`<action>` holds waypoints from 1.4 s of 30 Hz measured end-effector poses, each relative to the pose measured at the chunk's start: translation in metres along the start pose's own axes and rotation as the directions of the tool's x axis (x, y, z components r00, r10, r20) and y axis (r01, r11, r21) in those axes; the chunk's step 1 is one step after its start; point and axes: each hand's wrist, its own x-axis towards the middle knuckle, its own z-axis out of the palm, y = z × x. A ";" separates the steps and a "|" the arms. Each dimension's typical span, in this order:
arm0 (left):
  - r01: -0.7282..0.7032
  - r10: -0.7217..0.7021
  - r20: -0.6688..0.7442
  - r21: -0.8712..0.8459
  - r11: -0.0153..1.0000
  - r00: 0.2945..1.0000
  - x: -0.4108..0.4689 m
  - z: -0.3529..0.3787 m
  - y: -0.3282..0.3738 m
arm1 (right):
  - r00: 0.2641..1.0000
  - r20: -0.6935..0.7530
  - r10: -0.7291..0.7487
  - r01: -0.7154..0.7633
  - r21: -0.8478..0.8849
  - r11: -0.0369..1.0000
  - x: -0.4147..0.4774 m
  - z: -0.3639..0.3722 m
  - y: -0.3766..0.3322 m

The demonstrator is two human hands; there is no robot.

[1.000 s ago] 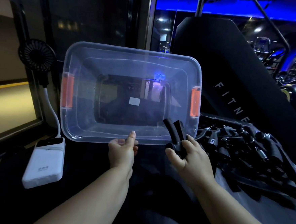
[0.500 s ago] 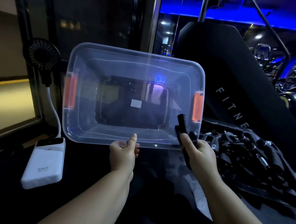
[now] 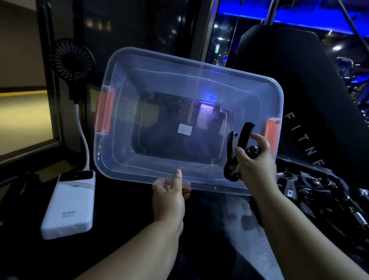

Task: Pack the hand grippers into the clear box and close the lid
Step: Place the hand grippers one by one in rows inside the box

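Clear box [image 3: 161, 83] tipped open, left grip [image 3: 169, 201] pinching near rim, right grip [image 3: 257, 164] holding hand gripper [image 3: 244, 136]

One wide-angle camera, worn on the person's head, looked forward and down along both forearms. It sat close: the left hand [image 3: 169, 201] lay just below frame centre, the right hand [image 3: 255, 164] up and right of it. The clear rectangular plastic box with orange latches [image 3: 161, 83], beyond the left hand's thumb, faced its open side to the lens. The black spring-loaded hand gripper [image 3: 245, 134] in the right hand showed its coil.
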 end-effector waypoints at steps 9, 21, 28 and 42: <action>0.008 -0.003 0.047 -0.092 0.996 0.999 0.001 0.001 0.001 | 0.987 0.142 0.080 -0.036 -0.291 0.956 0.038 0.021 0.019; 0.002 0.001 0.042 -0.073 0.997 0.999 -0.001 0.002 0.004 | 0.955 0.231 0.186 0.009 -0.650 0.760 0.057 0.038 0.023; -0.011 0.012 0.027 -0.033 0.999 1.000 -0.001 0.002 0.002 | 0.946 0.259 0.193 0.032 -0.670 0.742 0.063 0.048 0.027; -0.032 0.033 0.028 -0.031 0.999 0.999 -0.002 0.006 0.001 | 0.926 0.304 0.225 0.128 -0.813 0.568 0.073 0.060 0.028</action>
